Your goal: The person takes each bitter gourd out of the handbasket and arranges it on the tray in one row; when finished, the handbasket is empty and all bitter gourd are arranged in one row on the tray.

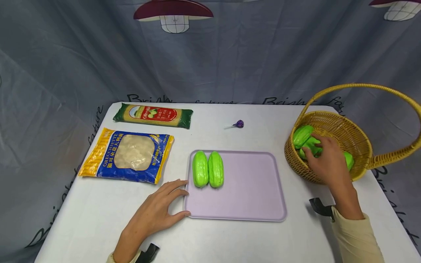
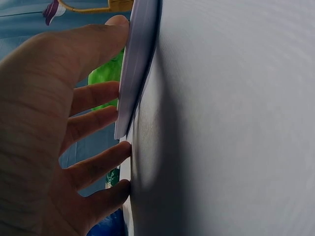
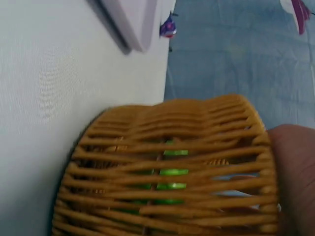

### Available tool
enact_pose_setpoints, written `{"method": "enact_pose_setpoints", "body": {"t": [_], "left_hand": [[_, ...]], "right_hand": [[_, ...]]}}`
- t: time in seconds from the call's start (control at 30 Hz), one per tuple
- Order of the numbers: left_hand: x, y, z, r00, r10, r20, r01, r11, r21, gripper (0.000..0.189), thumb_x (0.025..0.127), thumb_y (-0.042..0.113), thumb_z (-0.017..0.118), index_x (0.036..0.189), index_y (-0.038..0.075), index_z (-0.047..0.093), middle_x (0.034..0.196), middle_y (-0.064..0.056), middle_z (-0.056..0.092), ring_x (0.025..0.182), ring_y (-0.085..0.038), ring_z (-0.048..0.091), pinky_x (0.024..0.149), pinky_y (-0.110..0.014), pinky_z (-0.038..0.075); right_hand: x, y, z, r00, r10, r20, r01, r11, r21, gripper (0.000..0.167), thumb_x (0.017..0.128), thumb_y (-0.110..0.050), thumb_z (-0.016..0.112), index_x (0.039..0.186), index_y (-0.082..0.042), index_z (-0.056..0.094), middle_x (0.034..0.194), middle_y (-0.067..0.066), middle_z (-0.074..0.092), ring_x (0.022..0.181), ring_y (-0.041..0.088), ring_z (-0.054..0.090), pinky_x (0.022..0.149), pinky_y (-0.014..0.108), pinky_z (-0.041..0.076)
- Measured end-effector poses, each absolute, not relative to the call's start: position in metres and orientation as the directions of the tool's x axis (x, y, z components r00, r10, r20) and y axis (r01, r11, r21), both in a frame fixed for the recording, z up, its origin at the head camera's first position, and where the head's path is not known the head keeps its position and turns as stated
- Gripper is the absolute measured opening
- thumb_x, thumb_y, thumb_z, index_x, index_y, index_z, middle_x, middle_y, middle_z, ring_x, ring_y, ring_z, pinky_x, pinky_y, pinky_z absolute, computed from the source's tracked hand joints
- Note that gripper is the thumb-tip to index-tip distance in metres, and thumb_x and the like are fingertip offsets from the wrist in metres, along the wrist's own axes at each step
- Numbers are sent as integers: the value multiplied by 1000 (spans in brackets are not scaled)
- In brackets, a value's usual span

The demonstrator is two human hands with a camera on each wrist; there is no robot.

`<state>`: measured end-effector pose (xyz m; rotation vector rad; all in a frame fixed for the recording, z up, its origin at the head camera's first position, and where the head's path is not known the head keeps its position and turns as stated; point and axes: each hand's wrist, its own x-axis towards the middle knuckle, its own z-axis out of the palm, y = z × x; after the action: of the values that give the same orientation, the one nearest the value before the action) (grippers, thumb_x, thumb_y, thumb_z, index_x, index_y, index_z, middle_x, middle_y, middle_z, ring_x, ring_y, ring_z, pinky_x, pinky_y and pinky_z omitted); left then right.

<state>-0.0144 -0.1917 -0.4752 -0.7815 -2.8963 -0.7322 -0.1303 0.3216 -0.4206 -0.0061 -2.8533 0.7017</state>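
Note:
My left hand [image 1: 158, 206] rests at the left edge of a lilac tray [image 1: 250, 186], fingers spread, with thumb and fingertips touching its rim. In the left wrist view the thumb and two fingers meet the tray wall [image 2: 135, 64]. Two glossy green cucumber-shaped vegetables [image 1: 200, 170] lie side by side at the tray's left. My right hand [image 1: 329, 160] reaches inside a wicker basket [image 1: 356, 135], its thumb and fingers around a green vegetable [image 1: 310, 145]. Another vegetable [image 1: 302, 136] lies beside it. In the right wrist view the basket wall [image 3: 167, 128] mostly hides the hand.
A blue-and-yellow pasta bag [image 1: 133, 155] and a green spaghetti pack [image 1: 154, 115] lie at the left of the white table. Behind the tray is a purple lollipop [image 1: 239, 124]. The basket's tall handle [image 1: 358, 86] arches above the right side. Another green vegetable [image 1: 348, 160] shows right of the hand.

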Motion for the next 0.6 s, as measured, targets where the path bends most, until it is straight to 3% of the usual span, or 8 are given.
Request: {"method": "enact_pose_setpoints", "body": {"t": [0.27,0.6], "left_hand": [[-15,-192,-476,-863,468,189,502,750,431,51,83,53,91,123,25,74,156,5,59,144,-21,55,117,-44,53],[-15,-192,-475,-863,469,189,503,752,427,52,84,54,91,123,24,74,155,4,59,144,-21,56,114,-44,54]], "right_hand": [[-140,331,-426,-976,103,194,14,911,-411,60,102,-21,74,151,6,53,138,41,50,123,59,50,94,78,47],[-145,341,-429,-990,116,86,74,919,-388,73,102,-29,75,158,4,44,145,42,43,129,63,45,100,82,44]]}}
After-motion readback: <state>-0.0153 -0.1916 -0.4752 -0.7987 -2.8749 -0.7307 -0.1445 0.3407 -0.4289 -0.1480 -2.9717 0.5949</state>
